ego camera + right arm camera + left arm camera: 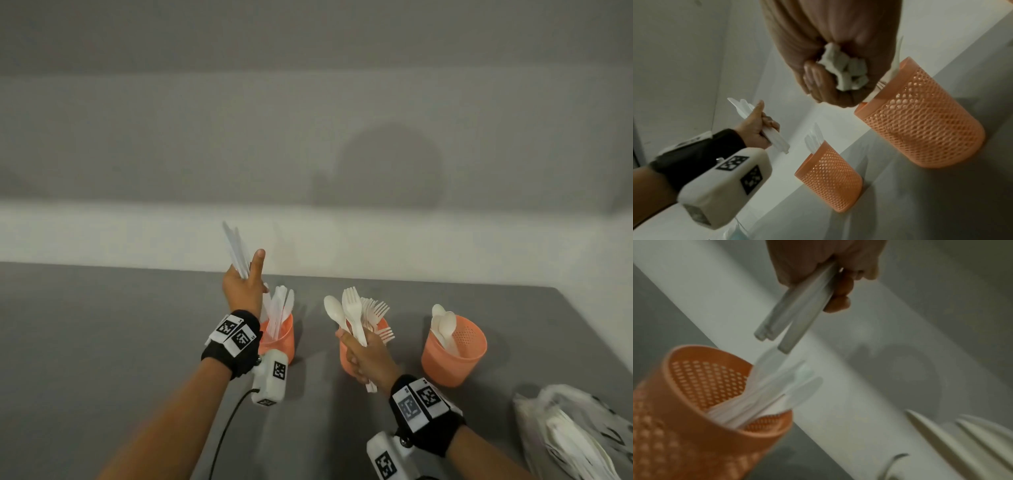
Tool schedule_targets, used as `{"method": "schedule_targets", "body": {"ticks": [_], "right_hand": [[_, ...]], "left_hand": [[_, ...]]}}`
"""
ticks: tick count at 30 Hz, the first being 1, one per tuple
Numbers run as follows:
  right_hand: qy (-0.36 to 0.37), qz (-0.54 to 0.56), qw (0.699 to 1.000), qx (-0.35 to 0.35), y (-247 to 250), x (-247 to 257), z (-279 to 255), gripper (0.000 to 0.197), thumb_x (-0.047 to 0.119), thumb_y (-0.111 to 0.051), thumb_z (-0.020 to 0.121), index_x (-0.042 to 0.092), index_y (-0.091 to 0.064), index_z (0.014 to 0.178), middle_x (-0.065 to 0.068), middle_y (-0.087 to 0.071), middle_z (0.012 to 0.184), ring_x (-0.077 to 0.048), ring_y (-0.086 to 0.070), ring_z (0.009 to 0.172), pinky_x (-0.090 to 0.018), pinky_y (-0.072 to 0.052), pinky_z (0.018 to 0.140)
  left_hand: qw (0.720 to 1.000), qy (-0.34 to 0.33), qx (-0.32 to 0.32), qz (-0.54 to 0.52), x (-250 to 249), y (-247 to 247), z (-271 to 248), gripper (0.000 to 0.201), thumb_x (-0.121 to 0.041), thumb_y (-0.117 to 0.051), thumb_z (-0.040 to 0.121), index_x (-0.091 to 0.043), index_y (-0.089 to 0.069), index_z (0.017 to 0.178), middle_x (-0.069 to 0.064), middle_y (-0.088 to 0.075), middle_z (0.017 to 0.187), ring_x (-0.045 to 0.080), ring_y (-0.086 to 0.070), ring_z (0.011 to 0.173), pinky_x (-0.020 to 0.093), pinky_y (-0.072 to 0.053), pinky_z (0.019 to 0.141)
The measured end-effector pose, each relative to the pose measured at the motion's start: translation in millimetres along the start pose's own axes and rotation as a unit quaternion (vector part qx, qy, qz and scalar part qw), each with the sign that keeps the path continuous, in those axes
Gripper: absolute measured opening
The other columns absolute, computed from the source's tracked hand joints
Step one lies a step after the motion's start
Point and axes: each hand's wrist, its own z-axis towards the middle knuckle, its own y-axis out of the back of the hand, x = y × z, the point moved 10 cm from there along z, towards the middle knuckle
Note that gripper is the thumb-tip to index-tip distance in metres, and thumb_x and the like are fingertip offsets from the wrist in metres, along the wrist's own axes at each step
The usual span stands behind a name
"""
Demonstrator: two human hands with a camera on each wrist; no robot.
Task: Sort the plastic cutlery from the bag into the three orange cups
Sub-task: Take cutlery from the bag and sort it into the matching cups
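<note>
Several knives [236, 251] are sitting in the left hand [244, 288], fingers curled round their middles, handle ends hanging just above the left cup [278, 337], which is already holding knives. To do this well, the hand should be lining the handles up over the rim, tipping them nearly upright and letting them slide in together (a splayed bundle could catch the mesh wall). At about three o'clock from that cup, the right hand [367, 356] is gripping a spoon and forks [352, 313] in front of the middle cup [920, 113]. Farther toward three o'clock stands the spoon cup [454, 354], and at five o'clock the bag [575, 431] is lying on the table [102, 325], cutlery inside.
</note>
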Motion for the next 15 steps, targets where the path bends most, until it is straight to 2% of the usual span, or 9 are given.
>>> {"method": "schedule_targets", "body": {"ticks": [2,4,8,10,13,15], "right_hand": [[0.000,0.001,1.000,0.004,2,4,0,0.015,0.028,-0.053,0.093,0.016,-0.049,0.086,-0.001,-0.034,0.050,-0.003,-0.030,0.026,-0.013,-0.025,0.030],[0.003,-0.004,1.000,0.010,4,7,-2,0.017,0.026,-0.051,0.095,0.013,-0.047,0.083,0.000,-0.034,0.049,-0.003,-0.030,0.027,-0.013,-0.024,0.030],[0.034,-0.044,0.998,0.016,6,13,-8,0.020,0.022,-0.046,0.097,0.010,-0.045,0.081,-0.004,-0.036,0.051,-0.003,-0.030,0.028,-0.013,-0.024,0.032],[0.050,-0.052,0.997,0.010,7,14,-8,0.017,0.018,-0.045,0.097,0.008,-0.047,0.084,-0.003,-0.036,0.051,-0.003,-0.031,0.028,-0.011,-0.025,0.033],[0.063,-0.083,0.995,0.005,5,11,-6,0.013,0.015,-0.045,0.097,0.006,-0.049,0.088,-0.001,-0.036,0.052,-0.002,-0.034,0.028,-0.008,-0.026,0.034],[0.079,-0.106,0.991,0.009,1,11,-5,0.012,0.014,-0.043,0.097,0.014,-0.050,0.087,-0.001,-0.037,0.054,-0.002,-0.036,0.032,-0.009,-0.028,0.036]], "left_hand": [[1.000,-0.001,-0.002,0.011,8,-2,7,0.041,-0.036,-0.062,0.086,-0.007,-0.043,0.064,0.010,-0.041,0.054,0.018,-0.044,0.045,0.011,-0.040,0.039],[0.999,0.017,0.002,0.030,24,-5,7,0.042,-0.037,-0.062,0.086,-0.008,-0.042,0.063,0.010,-0.043,0.055,0.020,-0.044,0.047,0.011,-0.040,0.040],[0.996,0.035,0.031,0.071,57,-9,1,0.032,-0.032,-0.065,0.085,-0.004,-0.054,0.074,0.009,-0.056,0.060,0.018,-0.053,0.053,0.029,-0.045,0.058],[0.994,0.022,0.041,0.095,62,-10,-3,0.020,-0.023,-0.067,0.083,-0.007,-0.055,0.085,0.007,-0.060,0.074,0.021,-0.058,0.064,0.036,-0.051,0.069],[0.989,0.010,0.048,0.139,63,-9,-7,0.022,-0.018,-0.067,0.083,-0.014,-0.052,0.099,0.002,-0.059,0.092,0.023,-0.058,0.082,0.033,-0.049,0.079],[0.984,-0.007,0.056,0.170,59,-9,-7,0.026,-0.017,-0.066,0.084,-0.011,-0.053,0.106,0.004,-0.059,0.097,0.021,-0.056,0.089,0.030,-0.046,0.082]]}}
